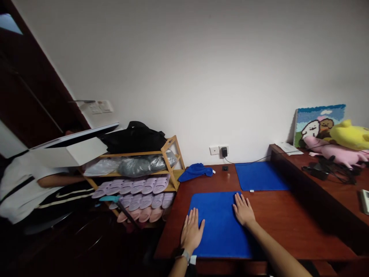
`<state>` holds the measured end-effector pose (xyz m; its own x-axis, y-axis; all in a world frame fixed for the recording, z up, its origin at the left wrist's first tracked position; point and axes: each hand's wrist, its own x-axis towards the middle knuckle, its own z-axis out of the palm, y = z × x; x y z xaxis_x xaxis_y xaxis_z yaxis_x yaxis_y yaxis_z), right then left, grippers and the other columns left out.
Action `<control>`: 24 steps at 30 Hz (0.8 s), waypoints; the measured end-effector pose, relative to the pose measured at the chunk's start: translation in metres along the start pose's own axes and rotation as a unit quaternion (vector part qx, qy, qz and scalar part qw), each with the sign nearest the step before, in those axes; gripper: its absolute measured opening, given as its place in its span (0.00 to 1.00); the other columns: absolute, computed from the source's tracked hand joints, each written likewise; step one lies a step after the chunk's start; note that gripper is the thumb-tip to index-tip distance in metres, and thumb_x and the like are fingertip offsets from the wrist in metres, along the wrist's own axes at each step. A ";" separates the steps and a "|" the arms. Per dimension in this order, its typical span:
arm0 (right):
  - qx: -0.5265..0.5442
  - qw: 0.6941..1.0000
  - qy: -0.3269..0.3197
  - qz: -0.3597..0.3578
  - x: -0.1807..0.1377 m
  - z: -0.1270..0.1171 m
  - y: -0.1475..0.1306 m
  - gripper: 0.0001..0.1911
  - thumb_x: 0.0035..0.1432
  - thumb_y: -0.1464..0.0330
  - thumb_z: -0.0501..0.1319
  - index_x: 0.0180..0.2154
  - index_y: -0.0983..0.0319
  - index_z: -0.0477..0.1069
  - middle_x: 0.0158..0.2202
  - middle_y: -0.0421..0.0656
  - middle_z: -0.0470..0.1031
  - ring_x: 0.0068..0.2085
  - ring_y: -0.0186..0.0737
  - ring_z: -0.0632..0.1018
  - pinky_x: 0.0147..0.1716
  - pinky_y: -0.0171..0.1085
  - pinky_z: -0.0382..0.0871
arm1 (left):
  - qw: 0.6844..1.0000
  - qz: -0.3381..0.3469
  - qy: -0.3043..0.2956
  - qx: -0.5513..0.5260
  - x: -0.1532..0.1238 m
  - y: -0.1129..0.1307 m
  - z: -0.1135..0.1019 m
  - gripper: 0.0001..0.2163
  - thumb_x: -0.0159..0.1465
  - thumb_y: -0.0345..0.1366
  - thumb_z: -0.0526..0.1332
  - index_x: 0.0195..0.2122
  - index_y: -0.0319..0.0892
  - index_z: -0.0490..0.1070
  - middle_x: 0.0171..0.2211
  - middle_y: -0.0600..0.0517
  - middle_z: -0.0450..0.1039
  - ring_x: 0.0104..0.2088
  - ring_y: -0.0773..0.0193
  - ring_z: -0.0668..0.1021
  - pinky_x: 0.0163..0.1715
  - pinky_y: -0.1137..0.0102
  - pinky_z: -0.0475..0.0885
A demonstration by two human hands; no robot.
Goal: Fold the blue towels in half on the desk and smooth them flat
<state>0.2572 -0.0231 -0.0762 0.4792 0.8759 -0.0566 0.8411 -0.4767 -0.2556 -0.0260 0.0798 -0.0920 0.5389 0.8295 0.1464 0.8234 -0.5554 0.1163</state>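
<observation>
in the head view, a spread blue cloth (219, 227) lies flat on the tabletop (296, 223). the left hand (191, 231) rests on its left edge, the right hand (244, 211) near its far right corner, fingers extended, gripping nothing, probably keeping it smooth.

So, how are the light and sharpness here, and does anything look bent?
Throughout the head view: lower left nearly black with shadow; a small glare spot on the glossy red-brown wooden table; left hand and right hand fairly sharp on the flat blue rectangular cloth; the dark brown door frame leaning steeply, perhaps from lens distortion or head tilt.
</observation>
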 end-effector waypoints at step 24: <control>0.100 0.994 0.032 0.015 -0.090 0.013 -0.007 0.36 0.68 0.52 0.39 0.72 0.60 0.46 0.74 0.38 0.41 0.74 0.47 0.45 0.73 0.53 0.38 | 0.991 0.062 0.090 0.072 -0.022 -0.054 -0.020 0.28 0.73 0.46 0.44 0.71 0.43 0.55 0.71 0.49 0.56 0.70 0.54 0.61 0.69 0.56 0.60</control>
<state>0.2049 -0.0980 -0.0824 0.5238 0.8518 -0.0075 0.7625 -0.4727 -0.4417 -0.0861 0.0910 -0.0814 0.6080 0.7243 0.3253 0.7763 -0.6281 -0.0524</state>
